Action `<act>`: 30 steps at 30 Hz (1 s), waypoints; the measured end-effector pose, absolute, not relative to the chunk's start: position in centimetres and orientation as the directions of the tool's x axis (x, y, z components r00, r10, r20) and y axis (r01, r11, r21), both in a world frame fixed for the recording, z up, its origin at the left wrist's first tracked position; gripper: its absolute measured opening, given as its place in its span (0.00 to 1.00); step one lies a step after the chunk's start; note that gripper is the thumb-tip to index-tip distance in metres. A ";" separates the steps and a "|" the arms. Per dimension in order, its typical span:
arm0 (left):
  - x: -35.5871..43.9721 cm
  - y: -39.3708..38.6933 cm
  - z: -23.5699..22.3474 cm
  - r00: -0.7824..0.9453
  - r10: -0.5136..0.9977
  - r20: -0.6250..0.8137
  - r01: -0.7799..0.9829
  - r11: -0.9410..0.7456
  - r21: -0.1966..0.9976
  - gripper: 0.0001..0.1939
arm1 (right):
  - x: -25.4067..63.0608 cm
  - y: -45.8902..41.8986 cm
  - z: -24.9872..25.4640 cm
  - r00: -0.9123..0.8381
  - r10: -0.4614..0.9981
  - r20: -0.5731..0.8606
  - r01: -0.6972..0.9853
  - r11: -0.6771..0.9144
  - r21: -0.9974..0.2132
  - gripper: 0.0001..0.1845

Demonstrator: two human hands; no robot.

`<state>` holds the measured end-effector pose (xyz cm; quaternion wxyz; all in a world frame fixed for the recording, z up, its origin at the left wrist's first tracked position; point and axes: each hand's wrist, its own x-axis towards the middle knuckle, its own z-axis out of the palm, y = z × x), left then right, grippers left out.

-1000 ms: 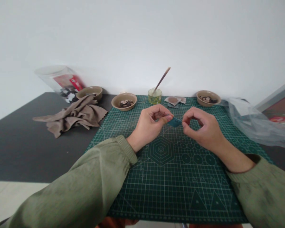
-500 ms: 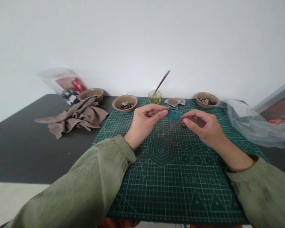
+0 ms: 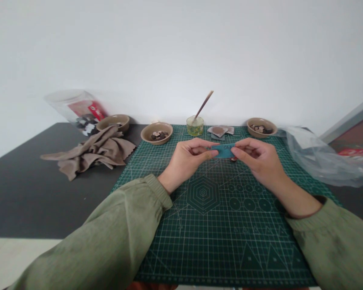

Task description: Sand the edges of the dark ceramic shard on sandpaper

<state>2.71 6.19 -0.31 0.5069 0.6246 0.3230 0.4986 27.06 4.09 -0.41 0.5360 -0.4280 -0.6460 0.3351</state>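
Observation:
A small flat blue-teal piece (image 3: 225, 151) with dark markings is held up between my two hands, above the green cutting mat (image 3: 203, 233). My left hand (image 3: 192, 159) pinches its left end between thumb and fingers. Its right end is pinched by my right hand (image 3: 257, 157). The piece looks like sandpaper or card; I cannot make out which. Behind it, pale square pads (image 3: 219, 131) lie on a darker flat piece. Left of them stands a glass cup (image 3: 195, 128) with a brush-like stick (image 3: 203, 106) leaning in it.
Tan bowls with small dark and light chunks stand at the back: one at centre left (image 3: 156, 135), one at right (image 3: 261, 128), another at far left (image 3: 114, 123). A brown cloth (image 3: 93, 151) lies left, by a clear container (image 3: 78, 106). A plastic bag (image 3: 320, 161) lies right.
The blue-teal piece has turned so its marked face shows more. My right fingers loosened at its edge, then closed farther over its right end. My left hand keeps its pinch.

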 end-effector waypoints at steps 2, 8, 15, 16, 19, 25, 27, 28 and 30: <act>2.8 6.1 -0.1 0.303 0.915 0.268 -0.106 -0.247 0.963 0.19 | 27.0 4.1 -0.4 -0.041 0.904 0.425 0.181 0.425 -0.887 0.14; 2.8 5.8 0.3 0.307 0.913 0.268 -0.190 -0.217 0.958 0.23 | 27.1 3.8 -0.3 -0.042 0.862 0.505 0.258 0.498 -0.828 0.08; 2.7 6.1 -0.1 0.264 0.917 0.298 -0.239 -0.237 0.942 0.34 | 27.4 3.8 -0.5 -0.094 0.829 0.551 0.391 0.540 -0.746 0.09; 2.7 6.1 -0.1 0.269 0.917 0.294 -0.239 -0.233 0.943 0.35 | 27.4 3.8 -0.5 -0.100 0.828 0.552 0.403 0.541 -0.739 0.09; 2.7 6.0 0.1 0.281 0.917 0.283 -0.229 -0.222 0.948 0.33 | 27.4 3.7 -0.6 -0.098 0.824 0.558 0.430 0.541 -0.723 0.09; 2.9 6.0 -0.1 0.326 0.908 0.264 -0.236 -0.193 0.953 0.31 | 27.3 3.9 -0.7 -0.049 0.808 0.587 0.434 0.547 -0.716 0.09; 3.0 6.1 -0.1 0.346 0.906 0.246 -0.251 -0.163 0.954 0.33 | 27.4 3.8 -0.5 -0.040 0.778 0.627 0.464 0.570 -0.678 0.07; 3.0 6.1 -0.1 0.346 0.911 0.224 -0.247 -0.142 0.959 0.30 | 27.4 3.8 -0.3 -0.047 0.747 0.663 0.488 0.596 -0.637 0.05; 2.9 6.1 0.1 0.362 0.920 0.147 -0.217 -0.071 0.974 0.25 | 27.4 3.7 0.1 -0.094 0.651 0.753 0.540 0.669 -0.511 0.01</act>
